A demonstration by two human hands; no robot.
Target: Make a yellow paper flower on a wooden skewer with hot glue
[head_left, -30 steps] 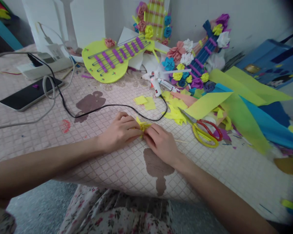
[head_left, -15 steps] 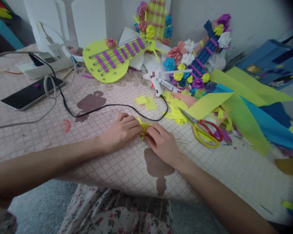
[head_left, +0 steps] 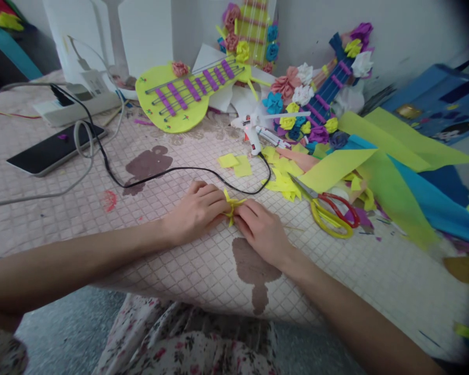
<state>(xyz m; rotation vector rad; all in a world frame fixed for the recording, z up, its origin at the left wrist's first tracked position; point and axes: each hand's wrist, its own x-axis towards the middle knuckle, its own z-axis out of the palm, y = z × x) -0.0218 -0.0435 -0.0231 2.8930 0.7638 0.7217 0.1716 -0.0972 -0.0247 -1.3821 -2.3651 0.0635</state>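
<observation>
Between my hands is a small crumpled piece of yellow paper (head_left: 231, 207) with pointed tips sticking out. My left hand (head_left: 203, 211) pinches it from the left, fingers bent together. From the other side my right hand (head_left: 261, 226) grips it, thumb and fingers closed. A thin pale stick (head_left: 294, 228) pokes out to the right behind my right hand; whether it reaches into the paper is hidden. Both hands rest low over the patterned tablecloth (head_left: 172, 271). Beyond them lie yellow paper squares (head_left: 234, 164) and a heap of yellow scraps (head_left: 283, 182).
Scissors (head_left: 330, 213) with red and yellow handles lie right of my hands. A white glue gun (head_left: 251, 135) stands behind, its black cord (head_left: 187, 168) crossing the table. Paper guitars (head_left: 180, 99), long paper sheets (head_left: 338, 169), a phone (head_left: 57, 148) and a power strip (head_left: 74, 107) surround the area.
The whole view has shifted slightly, so things appear a little farther right. Both hands keep their hold on the yellow paper, and less of the thin stick shows clearly.
</observation>
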